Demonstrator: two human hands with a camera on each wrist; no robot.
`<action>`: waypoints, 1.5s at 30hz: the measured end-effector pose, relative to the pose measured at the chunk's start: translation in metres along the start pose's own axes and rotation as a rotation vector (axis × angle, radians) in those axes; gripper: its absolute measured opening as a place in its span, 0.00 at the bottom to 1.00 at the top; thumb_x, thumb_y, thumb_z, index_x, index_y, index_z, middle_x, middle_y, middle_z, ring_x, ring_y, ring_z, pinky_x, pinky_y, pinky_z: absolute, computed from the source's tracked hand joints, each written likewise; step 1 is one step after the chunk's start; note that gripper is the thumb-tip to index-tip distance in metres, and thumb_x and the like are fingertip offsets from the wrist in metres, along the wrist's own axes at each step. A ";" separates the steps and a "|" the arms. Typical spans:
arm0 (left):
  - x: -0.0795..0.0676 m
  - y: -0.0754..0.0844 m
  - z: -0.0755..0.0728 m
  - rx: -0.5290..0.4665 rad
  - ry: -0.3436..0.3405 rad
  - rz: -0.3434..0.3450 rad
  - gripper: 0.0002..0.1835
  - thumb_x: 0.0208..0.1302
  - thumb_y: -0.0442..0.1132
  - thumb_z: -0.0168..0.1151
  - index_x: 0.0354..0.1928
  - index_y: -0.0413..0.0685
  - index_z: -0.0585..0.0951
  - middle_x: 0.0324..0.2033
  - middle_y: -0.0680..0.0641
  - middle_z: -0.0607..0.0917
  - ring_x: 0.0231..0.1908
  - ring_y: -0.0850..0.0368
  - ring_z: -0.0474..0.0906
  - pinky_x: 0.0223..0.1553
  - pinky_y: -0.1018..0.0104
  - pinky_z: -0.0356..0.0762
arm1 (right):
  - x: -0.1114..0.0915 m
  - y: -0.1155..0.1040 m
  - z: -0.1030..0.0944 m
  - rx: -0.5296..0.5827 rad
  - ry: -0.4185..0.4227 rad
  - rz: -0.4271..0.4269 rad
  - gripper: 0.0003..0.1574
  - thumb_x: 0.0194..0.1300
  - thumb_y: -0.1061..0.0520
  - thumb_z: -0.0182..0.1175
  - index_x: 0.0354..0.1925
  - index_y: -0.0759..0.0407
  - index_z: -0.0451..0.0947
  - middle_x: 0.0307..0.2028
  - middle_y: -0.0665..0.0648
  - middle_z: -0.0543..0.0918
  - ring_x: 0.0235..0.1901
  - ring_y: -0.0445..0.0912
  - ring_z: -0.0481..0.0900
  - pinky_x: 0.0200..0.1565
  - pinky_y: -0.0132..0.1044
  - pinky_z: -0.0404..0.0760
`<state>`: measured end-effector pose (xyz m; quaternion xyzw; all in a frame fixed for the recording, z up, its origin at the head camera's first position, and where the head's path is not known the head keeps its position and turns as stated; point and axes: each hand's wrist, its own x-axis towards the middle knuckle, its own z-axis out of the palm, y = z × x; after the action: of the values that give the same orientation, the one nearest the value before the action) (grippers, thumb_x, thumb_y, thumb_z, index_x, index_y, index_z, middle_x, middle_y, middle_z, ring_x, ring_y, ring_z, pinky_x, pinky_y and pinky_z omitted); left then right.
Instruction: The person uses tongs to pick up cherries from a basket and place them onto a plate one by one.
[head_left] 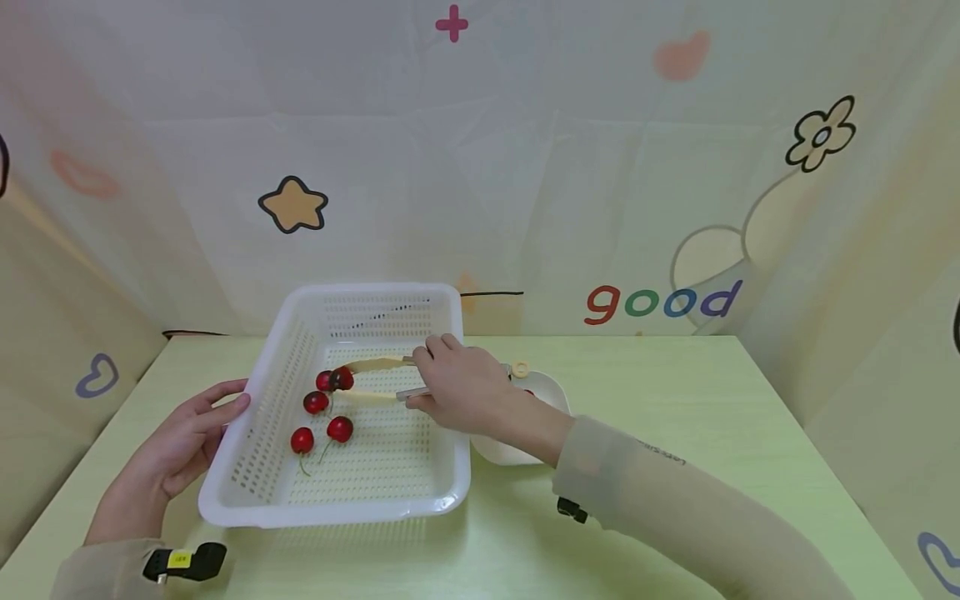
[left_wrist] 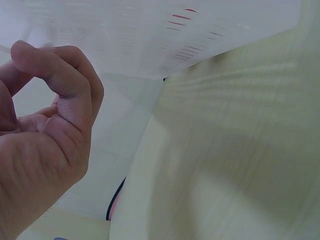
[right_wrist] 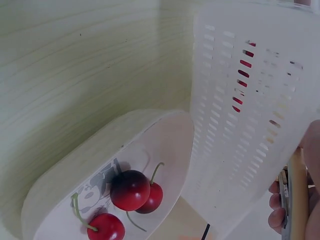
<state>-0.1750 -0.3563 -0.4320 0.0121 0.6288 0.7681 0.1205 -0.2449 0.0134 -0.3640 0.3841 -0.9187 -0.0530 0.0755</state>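
Note:
My left hand [head_left: 183, 437] holds the left rim of a white perforated plastic basket [head_left: 446, 500], thumb and index finger at its edge. Its other fingers are curled below the rim in the left wrist view. My right hand [head_left: 468, 383] reaches over the basket's right side and grips tongs [head_left: 375, 397] with metal arms and cream-coloured ends. A dark red cherry [head_left: 342, 377] lies at the tong tips; whether they pinch it I cannot tell. Close by are more cherries [head_left: 316, 402], some with green stems, on the basket floor.
Right of the basket, partly under my right forearm, stands a white bowl [head_left: 557, 392] with several cherries [right_wrist: 130, 190] in it. The pale wooden table [head_left: 675, 400] ends at a printed curtain [head_left: 510, 183] at the back and sides.

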 end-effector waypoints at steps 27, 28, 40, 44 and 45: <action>-0.001 -0.001 -0.002 0.015 0.032 -0.021 0.12 0.82 0.39 0.49 0.55 0.65 0.77 0.46 0.53 0.88 0.42 0.52 0.88 0.42 0.54 0.87 | -0.043 0.039 -0.008 0.135 0.224 -0.013 0.34 0.70 0.36 0.64 0.56 0.62 0.75 0.45 0.56 0.77 0.44 0.49 0.76 0.30 0.38 0.81; -0.002 -0.001 -0.002 0.013 0.029 -0.020 0.12 0.82 0.39 0.49 0.55 0.65 0.77 0.46 0.53 0.88 0.42 0.52 0.88 0.42 0.54 0.87 | -0.044 0.040 -0.008 0.137 0.233 -0.018 0.33 0.70 0.37 0.64 0.55 0.62 0.75 0.45 0.56 0.77 0.44 0.48 0.76 0.30 0.38 0.81; -0.001 0.001 0.000 0.018 0.059 -0.041 0.11 0.82 0.40 0.50 0.55 0.67 0.77 0.46 0.54 0.87 0.42 0.52 0.88 0.41 0.52 0.87 | -0.062 0.054 -0.008 0.182 0.271 0.007 0.34 0.69 0.38 0.65 0.58 0.64 0.76 0.47 0.57 0.78 0.41 0.47 0.76 0.28 0.35 0.80; -0.001 0.002 0.002 0.020 0.064 -0.041 0.11 0.82 0.40 0.50 0.56 0.67 0.76 0.46 0.54 0.87 0.42 0.53 0.88 0.42 0.53 0.87 | -0.067 0.059 -0.008 0.198 0.279 0.039 0.35 0.69 0.37 0.66 0.58 0.62 0.76 0.47 0.56 0.78 0.40 0.46 0.75 0.26 0.35 0.79; -0.002 0.002 0.002 0.019 0.063 -0.042 0.11 0.82 0.40 0.51 0.56 0.67 0.76 0.46 0.54 0.87 0.42 0.53 0.88 0.42 0.53 0.87 | -0.069 0.060 -0.008 0.205 0.279 0.047 0.35 0.69 0.37 0.66 0.58 0.62 0.76 0.46 0.56 0.78 0.39 0.46 0.75 0.26 0.34 0.78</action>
<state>-0.1735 -0.3551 -0.4296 -0.0242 0.6397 0.7594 0.1164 -0.2375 0.1036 -0.3536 0.3718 -0.9087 0.0965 0.1637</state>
